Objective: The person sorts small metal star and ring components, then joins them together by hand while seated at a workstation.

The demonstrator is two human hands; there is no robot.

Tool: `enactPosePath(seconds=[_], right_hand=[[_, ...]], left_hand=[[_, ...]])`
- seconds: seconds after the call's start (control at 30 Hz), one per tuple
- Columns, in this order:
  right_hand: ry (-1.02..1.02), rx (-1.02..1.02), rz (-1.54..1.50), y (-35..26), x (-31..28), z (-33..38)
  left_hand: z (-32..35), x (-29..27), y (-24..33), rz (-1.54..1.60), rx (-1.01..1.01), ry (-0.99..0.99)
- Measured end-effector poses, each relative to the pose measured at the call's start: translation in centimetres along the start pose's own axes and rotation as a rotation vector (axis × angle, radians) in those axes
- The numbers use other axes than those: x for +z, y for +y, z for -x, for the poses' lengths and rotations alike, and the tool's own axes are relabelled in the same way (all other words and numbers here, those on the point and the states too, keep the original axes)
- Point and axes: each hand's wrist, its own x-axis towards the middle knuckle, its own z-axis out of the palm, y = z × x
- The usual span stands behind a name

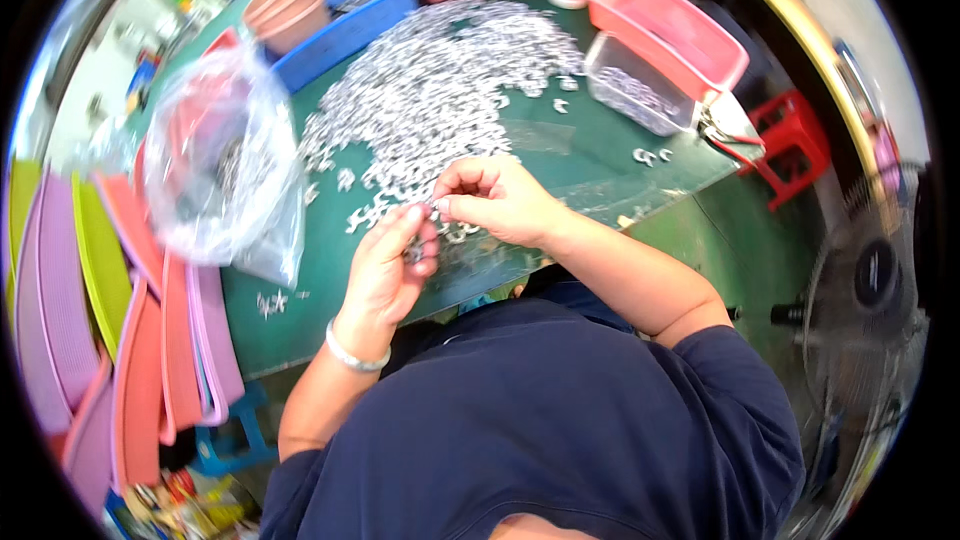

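Observation:
My left hand (385,260) is closed, with a few small silvery curved parts (412,253) showing between its curled fingers. At its thumb and forefinger it meets my right hand (505,205), whose fingertips are pinched together. What the right fingertips hold between them is too small to name. Both hands are just over the near edge of a large heap of small silvery curved parts (440,80) on the green table (540,175). Several loose parts of the same kind lie beside and under my fingers.
A clear plastic bag (225,155) holding parts stands at left, beside stacked pink and purple trays (135,370). Behind the heap are a blue bin (350,25) and pink pots (287,10). A clear box (640,85), a pink tub (665,25) and red-handled pliers (725,135) lie right.

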Motion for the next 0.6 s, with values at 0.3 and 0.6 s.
enactPosePath(seconds=[0.3,0.6], right_hand=[[0.598,-0.144,0.269,-3.1,-10.3,6.8],[0.935,-0.41,0.777,-8.4,-16.3,8.6]], left_hand=[[-0.7,-4.0,7.2,0.087,0.219,-0.017],[1.6,-12.0,17.7,0.102,0.58,-0.003]])
